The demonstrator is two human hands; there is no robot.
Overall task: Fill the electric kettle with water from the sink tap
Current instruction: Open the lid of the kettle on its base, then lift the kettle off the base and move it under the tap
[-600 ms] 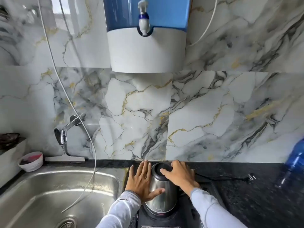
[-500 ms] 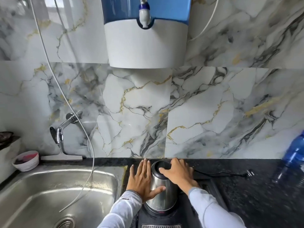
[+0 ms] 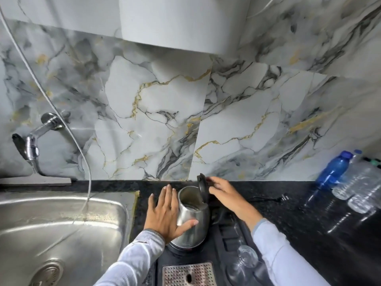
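Note:
A steel electric kettle (image 3: 192, 228) stands on its black base on the dark counter, just right of the sink. Its black lid (image 3: 202, 186) is tipped up and the inside shows. My left hand (image 3: 165, 213) presses flat against the kettle's left side, thumb across the front. My right hand (image 3: 223, 193) rests behind the raised lid, fingertips touching it. The chrome tap (image 3: 31, 145) sticks out of the marble wall at the far left, above the steel sink (image 3: 61, 223).
A white hose (image 3: 78, 145) hangs down the wall into the sink. A blue bottle (image 3: 332, 170) and clear plastic bottles (image 3: 358, 188) stand at the right. The kettle's plug (image 3: 283, 198) lies on the counter. A clear glass (image 3: 246, 256) and a perforated metal tray (image 3: 188, 273) sit near me.
The kettle lid was down under my right hand; now it stands up and the kettle is uncovered. My view has dipped lower and closer. My left hand stays on the kettle's side.

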